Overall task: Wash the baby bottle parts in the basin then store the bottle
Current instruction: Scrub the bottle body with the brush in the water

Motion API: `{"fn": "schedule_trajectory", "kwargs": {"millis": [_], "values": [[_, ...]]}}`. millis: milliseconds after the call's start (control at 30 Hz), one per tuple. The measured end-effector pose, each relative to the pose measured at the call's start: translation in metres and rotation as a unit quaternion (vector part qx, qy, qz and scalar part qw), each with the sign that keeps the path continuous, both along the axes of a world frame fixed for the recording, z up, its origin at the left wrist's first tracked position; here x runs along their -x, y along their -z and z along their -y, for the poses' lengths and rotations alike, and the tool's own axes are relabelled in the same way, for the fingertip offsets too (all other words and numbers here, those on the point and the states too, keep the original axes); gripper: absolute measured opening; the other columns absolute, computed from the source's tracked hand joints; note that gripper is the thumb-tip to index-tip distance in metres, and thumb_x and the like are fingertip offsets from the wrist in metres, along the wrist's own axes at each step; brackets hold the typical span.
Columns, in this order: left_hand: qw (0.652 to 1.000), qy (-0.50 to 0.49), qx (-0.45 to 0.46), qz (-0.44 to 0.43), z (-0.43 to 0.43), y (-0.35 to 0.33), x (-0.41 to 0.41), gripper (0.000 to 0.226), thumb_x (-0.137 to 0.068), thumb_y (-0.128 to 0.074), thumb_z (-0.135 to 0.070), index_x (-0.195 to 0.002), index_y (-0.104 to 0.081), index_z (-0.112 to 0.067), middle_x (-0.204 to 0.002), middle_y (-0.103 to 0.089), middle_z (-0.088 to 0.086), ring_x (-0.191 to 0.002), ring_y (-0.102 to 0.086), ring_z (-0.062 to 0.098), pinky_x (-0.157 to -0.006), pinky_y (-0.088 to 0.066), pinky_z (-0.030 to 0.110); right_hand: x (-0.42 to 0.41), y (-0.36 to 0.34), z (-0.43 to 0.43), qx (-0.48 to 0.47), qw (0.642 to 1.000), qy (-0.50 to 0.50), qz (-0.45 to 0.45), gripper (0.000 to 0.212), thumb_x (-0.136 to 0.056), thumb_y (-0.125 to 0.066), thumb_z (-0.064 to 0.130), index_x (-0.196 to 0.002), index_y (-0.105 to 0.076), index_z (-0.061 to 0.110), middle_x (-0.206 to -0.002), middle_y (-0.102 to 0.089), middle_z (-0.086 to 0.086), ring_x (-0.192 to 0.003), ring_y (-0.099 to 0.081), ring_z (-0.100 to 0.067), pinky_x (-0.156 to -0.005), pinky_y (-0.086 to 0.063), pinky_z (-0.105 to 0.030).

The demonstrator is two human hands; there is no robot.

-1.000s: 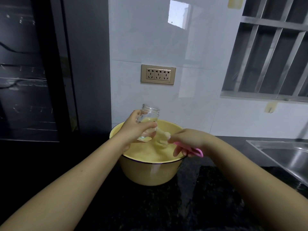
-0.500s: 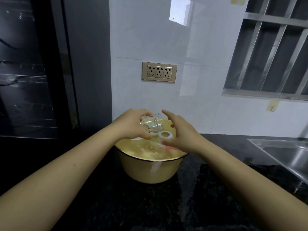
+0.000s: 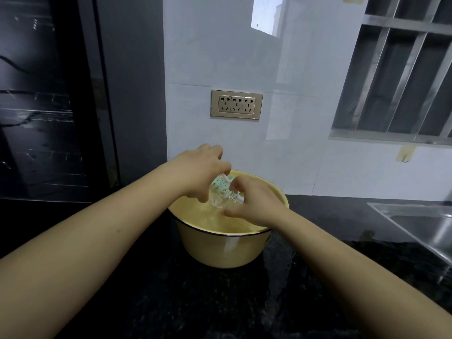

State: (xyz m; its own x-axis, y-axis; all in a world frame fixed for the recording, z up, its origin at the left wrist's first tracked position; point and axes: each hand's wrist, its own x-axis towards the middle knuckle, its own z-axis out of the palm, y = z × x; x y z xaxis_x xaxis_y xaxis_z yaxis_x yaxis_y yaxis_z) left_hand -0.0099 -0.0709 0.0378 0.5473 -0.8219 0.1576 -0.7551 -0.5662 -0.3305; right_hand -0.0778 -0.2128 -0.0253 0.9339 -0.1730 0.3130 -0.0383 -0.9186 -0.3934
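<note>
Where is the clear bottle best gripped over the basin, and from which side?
Probably grip the bottle round its marked body, from the left, as the left hand does: it lies tilted, neck toward the right hand, over the yellow basin.

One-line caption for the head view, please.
Left hand and right hand hold a clear baby bottle tilted over a yellow basin on the black counter.

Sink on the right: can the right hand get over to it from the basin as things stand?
Probably yes: nothing visible stands between the right hand and the sink, though that hand grips the bottle.
</note>
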Motion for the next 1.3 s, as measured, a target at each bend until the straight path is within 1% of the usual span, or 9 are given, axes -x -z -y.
{"fn": "schedule_trajectory", "kwargs": {"millis": [100, 200, 467, 667, 833, 933, 1033, 1133, 1300], "values": [[0.999, 0.013, -0.037, 0.025, 0.004, -0.008, 0.004, 0.068, -0.074, -0.071, -0.018, -0.132, -0.039, -0.032, -0.127, -0.038, 0.001, -0.115, -0.037, 0.020, -0.076, -0.046, 0.030, -0.003, 0.000, -0.003, -0.025, 1.000, -0.002, -0.018, 0.049, -0.070, -0.077, 0.042, -0.106, -0.053, 0.019, -0.103, -0.057, 0.006, -0.096, -0.057, -0.016, -0.083, -0.049, -0.035], [0.997, 0.032, -0.061, 0.034, 0.008, -0.014, 0.008, 0.068, -0.073, -0.072, -0.019, -0.131, -0.037, -0.031, -0.125, -0.041, 0.000, -0.112, -0.040, 0.019, -0.081, -0.046, 0.033, -0.005, 0.001, -0.004, -0.060, 0.997, -0.009, -0.038, 0.055, -0.069, -0.079, 0.040, -0.113, -0.055, 0.017, -0.109, -0.062, 0.003, -0.102, -0.058, -0.017, -0.090, -0.049, -0.037], [0.991, 0.055, -0.109, 0.046, 0.021, -0.019, 0.017, 0.070, -0.072, -0.075, -0.024, -0.130, -0.037, -0.028, -0.123, -0.047, -0.001, -0.110, -0.042, 0.018, -0.076, -0.034, 0.028, -0.002, 0.002, -0.005, -0.091, 0.993, -0.020, -0.067, 0.062, -0.067, -0.083, 0.036, -0.121, -0.056, 0.020, -0.105, -0.059, 0.011, -0.105, -0.056, -0.011, -0.088, -0.045, -0.025], [0.995, 0.050, -0.087, 0.014, 0.017, -0.023, 0.015, 0.070, -0.070, -0.077, -0.032, -0.128, -0.039, -0.031, -0.119, -0.048, -0.004, -0.095, -0.036, 0.014, -0.074, -0.037, 0.028, 0.000, 0.000, 0.004, -0.130, 0.987, -0.037, -0.084, 0.059, -0.067, -0.084, 0.032, -0.119, -0.059, 0.021, -0.112, -0.062, 0.011, -0.108, -0.055, -0.008, -0.090, -0.040, -0.021], [0.996, 0.043, 0.041, -0.061, 0.001, -0.021, 0.004, 0.067, -0.063, -0.077, -0.040, -0.119, -0.041, -0.034, -0.110, -0.051, -0.007, -0.098, -0.050, 0.017, -0.072, -0.043, 0.031, 0.003, -0.006, 0.020, -0.190, 0.979, -0.047, -0.059, 0.053, -0.060, -0.086, 0.028, -0.107, -0.064, 0.021, -0.105, -0.066, 0.007, -0.101, -0.062, -0.012, -0.089, -0.046, -0.026], [0.978, 0.044, 0.150, -0.141, -0.012, -0.014, -0.002, 0.066, -0.061, -0.080, -0.041, -0.114, -0.043, -0.032, -0.112, -0.053, -0.006, -0.098, -0.053, 0.016, -0.081, -0.049, 0.038, 0.013, -0.014, 0.030, -0.296, 0.951, -0.082, -0.039, 0.042, -0.066, -0.082, 0.014, -0.103, -0.064, 0.021, -0.098, -0.069, -0.001, -0.090, -0.065, -0.015, -0.087, -0.048, -0.029], [0.940, 0.047, 0.255, -0.221, -0.018, -0.001, -0.003, 0.065, -0.059, -0.083, -0.040, -0.109, -0.043, -0.029, -0.111, -0.053, -0.004, -0.097, -0.054, 0.015, -0.082, -0.049, 0.033, 0.020, -0.020, 0.033, -0.399, 0.908, -0.121, -0.042, 0.042, -0.078, -0.074, 0.009, -0.115, -0.058, 0.019, -0.104, -0.066, -0.007, -0.094, -0.065, -0.017, -0.085, -0.050, -0.028], [0.896, 0.050, 0.353, -0.264, -0.015, 0.017, 0.001, 0.062, -0.060, -0.085, -0.039, -0.105, -0.044, -0.025, -0.105, -0.052, -0.005, -0.088, -0.053, 0.009, -0.069, -0.044, 0.021, 0.021, -0.021, 0.026, -0.459, 0.878, -0.135, -0.016, 0.036, -0.083, -0.068, 0.013, -0.116, -0.054, 0.020, -0.103, -0.063, -0.008, -0.095, -0.066, -0.020, -0.085, -0.055, -0.029], [0.792, 0.033, 0.503, -0.344, -0.003, 0.045, 0.011, 0.063, -0.061, -0.085, -0.039, -0.106, -0.044, -0.025, -0.101, -0.051, -0.013, -0.091, -0.056, 0.006, -0.072, -0.046, 0.019, 0.020, -0.024, 0.019, -0.486, 0.863, -0.127, 0.057, 0.031, -0.084, -0.069, 0.016, -0.111, -0.055, 0.025, -0.103, -0.059, -0.009, -0.096, -0.066, -0.023, -0.089, -0.056, -0.037]]}}
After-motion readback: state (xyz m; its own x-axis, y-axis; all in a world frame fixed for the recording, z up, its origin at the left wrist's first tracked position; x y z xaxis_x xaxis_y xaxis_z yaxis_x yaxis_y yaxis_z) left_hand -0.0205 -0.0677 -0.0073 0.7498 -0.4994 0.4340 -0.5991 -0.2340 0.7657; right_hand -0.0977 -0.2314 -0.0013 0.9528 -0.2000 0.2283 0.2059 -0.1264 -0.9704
